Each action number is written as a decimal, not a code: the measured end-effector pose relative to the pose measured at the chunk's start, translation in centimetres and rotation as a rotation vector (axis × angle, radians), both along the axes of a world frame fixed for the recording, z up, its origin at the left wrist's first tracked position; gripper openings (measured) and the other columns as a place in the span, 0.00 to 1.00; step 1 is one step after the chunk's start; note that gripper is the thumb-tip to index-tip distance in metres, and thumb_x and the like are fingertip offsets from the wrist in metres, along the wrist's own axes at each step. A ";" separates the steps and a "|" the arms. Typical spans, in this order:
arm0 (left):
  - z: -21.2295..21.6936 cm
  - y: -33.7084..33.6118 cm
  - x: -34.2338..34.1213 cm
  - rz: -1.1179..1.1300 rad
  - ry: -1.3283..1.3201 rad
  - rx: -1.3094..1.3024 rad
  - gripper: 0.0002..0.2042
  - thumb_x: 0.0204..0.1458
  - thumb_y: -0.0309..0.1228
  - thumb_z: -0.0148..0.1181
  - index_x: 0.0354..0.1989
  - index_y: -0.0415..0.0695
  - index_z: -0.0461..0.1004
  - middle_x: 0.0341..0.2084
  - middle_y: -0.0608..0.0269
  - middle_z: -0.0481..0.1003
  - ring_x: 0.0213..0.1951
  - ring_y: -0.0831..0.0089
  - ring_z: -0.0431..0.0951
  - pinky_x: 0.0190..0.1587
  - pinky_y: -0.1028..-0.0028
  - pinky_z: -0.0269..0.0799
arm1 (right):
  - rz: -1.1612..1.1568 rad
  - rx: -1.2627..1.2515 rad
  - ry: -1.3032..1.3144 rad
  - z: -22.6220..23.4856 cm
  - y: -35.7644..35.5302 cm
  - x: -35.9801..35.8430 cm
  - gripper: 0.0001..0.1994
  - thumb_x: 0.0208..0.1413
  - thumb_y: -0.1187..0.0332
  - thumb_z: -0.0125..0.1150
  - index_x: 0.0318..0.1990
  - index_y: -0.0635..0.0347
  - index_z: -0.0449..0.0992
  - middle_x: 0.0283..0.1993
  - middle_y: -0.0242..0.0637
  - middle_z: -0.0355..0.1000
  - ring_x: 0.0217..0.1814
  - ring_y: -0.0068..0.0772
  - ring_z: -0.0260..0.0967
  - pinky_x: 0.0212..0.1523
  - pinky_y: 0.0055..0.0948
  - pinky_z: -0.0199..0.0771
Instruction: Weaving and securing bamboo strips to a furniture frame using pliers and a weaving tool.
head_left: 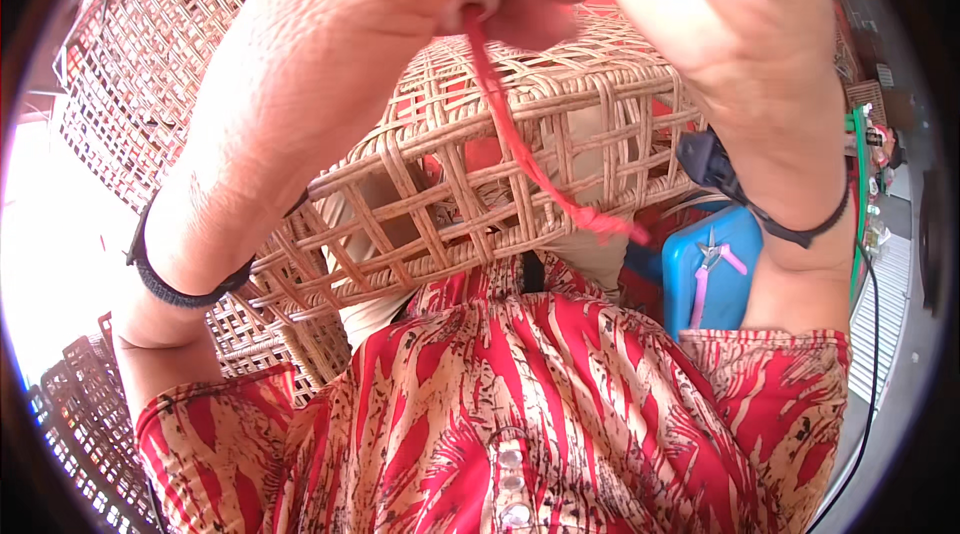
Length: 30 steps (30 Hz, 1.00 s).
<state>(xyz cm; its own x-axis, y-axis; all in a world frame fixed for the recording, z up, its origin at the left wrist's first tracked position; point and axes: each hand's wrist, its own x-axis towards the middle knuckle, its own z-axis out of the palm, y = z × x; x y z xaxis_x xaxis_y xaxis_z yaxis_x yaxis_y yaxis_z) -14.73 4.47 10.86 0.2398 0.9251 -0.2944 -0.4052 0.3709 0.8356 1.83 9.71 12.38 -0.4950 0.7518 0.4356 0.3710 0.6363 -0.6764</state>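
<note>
My left hand [400, 4] is raised close to the camera, its fingers pinched on a red plastic string [520, 149] that hangs down in front of a woven rattan basket [560, 104]. My right hand [720, 4] is raised beside it at the top right; its fingertips run out of the frame, so what they hold is hidden. The basket rests against my lap, open lattice facing me. Both wrists wear dark bands. The string's frayed end dangles near the basket's lower edge.
Stacks of woven rattan baskets [130, 64] fill the left side and lower left. A blue plastic box [715, 274] with pink-handled pliers [712, 269] sits at the right. A black cable [875, 334] runs down the right edge.
</note>
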 end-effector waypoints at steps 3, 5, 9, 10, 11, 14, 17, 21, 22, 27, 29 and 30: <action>-1.0 -2.7 -1.4 0.218 0.753 0.424 0.15 0.64 0.39 0.52 0.27 0.45 0.70 0.19 0.71 0.67 0.23 0.84 0.64 0.29 0.80 0.59 | 0.005 0.079 0.085 0.3 -1.7 -0.4 0.14 0.63 0.69 0.57 0.54 0.62 0.73 0.43 0.42 0.77 0.39 0.33 0.76 0.40 0.28 0.79; -2.0 -3.7 -5.0 0.309 1.078 0.824 0.17 0.66 0.44 0.49 0.36 0.42 0.75 0.20 0.71 0.66 0.22 0.84 0.64 0.29 0.80 0.58 | 0.008 0.049 0.053 -0.7 -3.3 0.6 0.15 0.64 0.69 0.56 0.55 0.62 0.73 0.44 0.42 0.77 0.39 0.32 0.77 0.40 0.27 0.80; -0.3 -6.1 -10.2 0.280 1.058 0.451 0.18 0.67 0.45 0.48 0.41 0.43 0.77 0.22 0.73 0.67 0.25 0.85 0.65 0.31 0.81 0.60 | 0.077 0.122 -0.223 -5.9 -6.1 4.1 0.19 0.44 0.66 0.71 0.44 0.60 0.76 0.41 0.40 0.74 0.45 0.43 0.72 0.49 0.36 0.72; -0.8 -6.7 -10.6 0.327 1.007 0.492 0.16 0.64 0.42 0.53 0.39 0.42 0.79 0.22 0.73 0.70 0.24 0.84 0.67 0.29 0.80 0.63 | 0.092 0.339 -0.421 -6.8 -7.1 4.7 0.18 0.43 0.66 0.72 0.42 0.61 0.76 0.42 0.40 0.75 0.48 0.43 0.71 0.52 0.37 0.71; -1.3 -7.3 -10.8 0.374 0.954 0.532 0.13 0.61 0.39 0.59 0.37 0.40 0.80 0.23 0.73 0.73 0.24 0.84 0.68 0.27 0.78 0.66 | 0.096 0.339 -0.421 -7.4 -7.9 5.2 0.18 0.43 0.66 0.72 0.42 0.61 0.76 0.42 0.40 0.75 0.48 0.43 0.71 0.52 0.37 0.71; -1.3 -8.8 -11.3 0.238 1.044 0.459 0.14 0.63 0.41 0.57 0.39 0.41 0.79 0.24 0.73 0.71 0.24 0.87 0.66 0.27 0.81 0.63 | 0.074 0.270 -0.420 -7.3 -9.6 5.3 0.22 0.40 0.68 0.74 0.45 0.59 0.75 0.44 0.39 0.73 0.51 0.43 0.69 0.54 0.38 0.70; -2.3 -10.3 -9.9 0.168 1.047 0.580 0.12 0.60 0.35 0.59 0.46 0.41 0.76 0.21 0.73 0.70 0.23 0.85 0.66 0.27 0.81 0.64 | 0.038 0.254 -0.451 -7.0 -10.6 4.7 0.26 0.35 0.70 0.76 0.46 0.58 0.74 0.45 0.37 0.72 0.51 0.43 0.68 0.53 0.38 0.70; -2.2 -11.6 -8.2 -0.002 1.190 0.612 0.14 0.61 0.31 0.57 0.53 0.43 0.73 0.22 0.74 0.69 0.25 0.85 0.64 0.27 0.80 0.60 | -0.007 0.305 -0.467 -7.0 -11.2 4.3 0.25 0.32 0.71 0.77 0.42 0.55 0.73 0.41 0.35 0.70 0.46 0.42 0.67 0.51 0.38 0.68; -2.3 -11.8 -8.1 -0.025 1.245 0.630 0.15 0.61 0.31 0.57 0.55 0.43 0.73 0.24 0.71 0.72 0.26 0.83 0.66 0.29 0.79 0.63 | -0.023 0.291 -0.460 -7.0 -11.3 4.2 0.24 0.31 0.71 0.78 0.41 0.54 0.73 0.40 0.34 0.70 0.45 0.41 0.67 0.50 0.39 0.68; -1.3 -11.6 -8.2 -0.219 1.347 0.613 0.17 0.60 0.33 0.57 0.57 0.42 0.73 0.31 0.60 0.79 0.30 0.72 0.77 0.35 0.72 0.71 | -0.042 0.323 -0.459 -7.5 -11.4 4.1 0.23 0.30 0.70 0.78 0.38 0.53 0.73 0.37 0.33 0.70 0.43 0.40 0.66 0.46 0.37 0.67; -1.0 -11.1 -8.1 -0.291 1.391 0.616 0.17 0.59 0.33 0.58 0.56 0.43 0.74 0.34 0.57 0.80 0.31 0.67 0.79 0.37 0.71 0.72 | -0.044 0.323 -0.441 -7.6 -11.2 4.3 0.23 0.30 0.70 0.78 0.38 0.53 0.74 0.37 0.32 0.70 0.42 0.40 0.66 0.46 0.37 0.66; -1.3 -10.7 -8.2 -0.288 1.374 0.823 0.17 0.59 0.33 0.58 0.56 0.44 0.75 0.34 0.55 0.80 0.32 0.63 0.80 0.37 0.68 0.73 | -0.063 0.340 -0.409 -7.8 -11.3 4.3 0.22 0.30 0.69 0.78 0.38 0.53 0.74 0.36 0.32 0.70 0.42 0.39 0.66 0.45 0.37 0.66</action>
